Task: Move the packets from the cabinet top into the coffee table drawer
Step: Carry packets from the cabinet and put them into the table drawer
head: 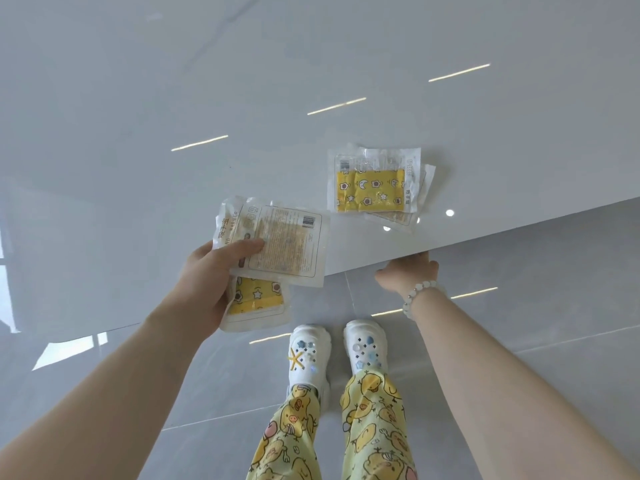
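Note:
My left hand (214, 275) grips a bundle of clear packets (287, 247) with yellow patterned pads, thumb on top, just over the front edge of a glossy white top (173, 98). Two more packets (375, 183) lie stacked on that white top, to the right of the bundle and near its edge. My right hand (408, 271) reaches under the front edge of the white top below those packets; its fingertips are hidden beneath the edge. No drawer shows.
Grey tiled floor (519, 323) spreads below the edge. My feet in white clogs (311, 351) and yellow duck-print trousers (374, 427) stand close to the edge. A white bead bracelet (419, 292) is on my right wrist.

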